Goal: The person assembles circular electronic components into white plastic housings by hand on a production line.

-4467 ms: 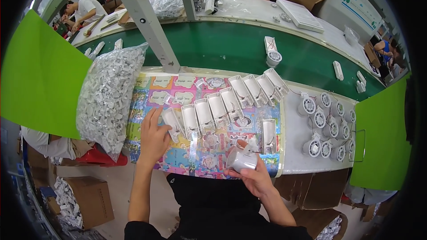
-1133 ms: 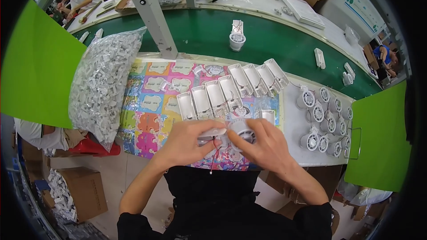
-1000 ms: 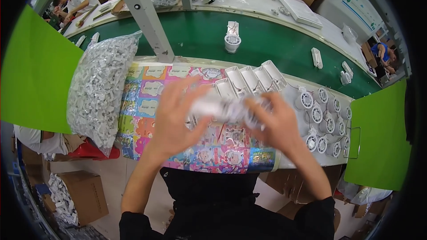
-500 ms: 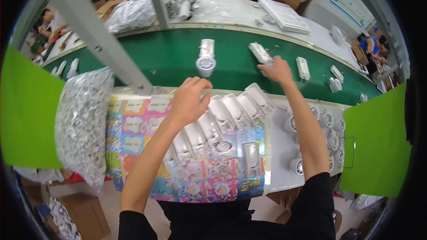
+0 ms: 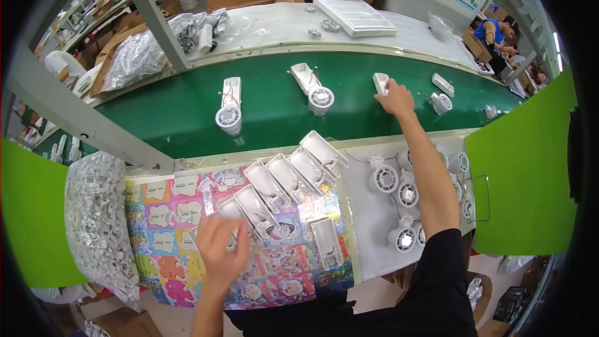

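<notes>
My right hand (image 5: 395,96) reaches far out over the green conveyor belt (image 5: 274,118), its fingers closed on a small white plastic housing (image 5: 379,81) that lies on the belt. My left hand (image 5: 221,247) lies over the colourful cartoon mat (image 5: 168,212), fingers on the left end of a slanted row of white oblong housings (image 5: 288,178). The hand hides whether it grips one. A single housing (image 5: 327,242) lies apart on the mat, lower right.
Two white housing-and-fan assemblies (image 5: 228,110) (image 5: 316,91) and one more (image 5: 440,101) ride the belt. Round white fan parts (image 5: 384,178) sit at the table's right. A clear bag of small white parts (image 5: 97,224) lies left. Green panels flank the table; another person (image 5: 496,30) works far right.
My left hand has pulled back from the row's far end to its near-left end. My right hand stays stretched out on the belt. The view has shifted slightly.
</notes>
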A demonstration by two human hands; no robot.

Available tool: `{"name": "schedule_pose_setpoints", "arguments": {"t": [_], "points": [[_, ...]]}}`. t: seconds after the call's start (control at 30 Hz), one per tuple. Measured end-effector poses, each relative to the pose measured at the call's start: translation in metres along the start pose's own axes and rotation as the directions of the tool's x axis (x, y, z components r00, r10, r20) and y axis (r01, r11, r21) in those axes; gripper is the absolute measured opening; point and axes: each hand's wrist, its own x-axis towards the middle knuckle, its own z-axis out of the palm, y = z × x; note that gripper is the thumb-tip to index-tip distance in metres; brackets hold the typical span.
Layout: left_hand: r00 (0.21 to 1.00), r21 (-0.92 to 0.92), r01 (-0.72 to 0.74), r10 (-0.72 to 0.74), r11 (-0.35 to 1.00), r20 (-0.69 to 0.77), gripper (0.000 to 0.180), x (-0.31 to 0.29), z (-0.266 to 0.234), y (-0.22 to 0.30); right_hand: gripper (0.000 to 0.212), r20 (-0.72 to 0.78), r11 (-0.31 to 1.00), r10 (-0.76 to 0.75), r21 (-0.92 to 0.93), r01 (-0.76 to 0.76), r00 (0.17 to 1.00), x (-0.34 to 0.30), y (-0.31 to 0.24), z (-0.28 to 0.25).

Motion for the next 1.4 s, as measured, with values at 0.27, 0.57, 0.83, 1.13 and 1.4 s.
{"name": "schedule_pose_setpoints", "arguments": {"t": [0.27, 0.57, 0.83, 1.13, 1.4], "points": [[0.885, 0.251, 0.458, -0.411, 0.853, -0.219, 0.088, -0.129, -0.024, 0.001, 0.041, -0.026, 0.963, -0.082, 0.254, 0.086, 0.996, -0.022, 0.008, -0.010], [0.837, 0.128, 0.547, -0.540, 0.827, -0.085, 0.096, -0.089, 0.007, -0.004, 0.031, 0.001, 0.822, -0.469, 0.366, 0.437, 0.883, -0.148, -0.028, -0.037], [0.875, 0.043, 0.482, -0.478, 0.875, -0.071, 0.087, -0.064, -0.007, -0.040, 0.029, 0.141, 0.847, -0.478, 0.336, 0.412, 0.867, -0.185, -0.049, -0.043], [0.875, 0.101, 0.484, -0.480, 0.869, -0.056, 0.077, -0.092, -0.023, -0.039, 0.052, 0.091, 0.743, -0.626, 0.371, 0.557, 0.775, -0.187, -0.017, -0.042], [0.870, 0.189, 0.487, -0.492, 0.853, -0.023, 0.083, -0.126, -0.030, 0.021, 0.073, -0.021, 0.888, -0.458, -0.046, 0.457, 0.889, -0.231, 0.006, -0.057]]}}
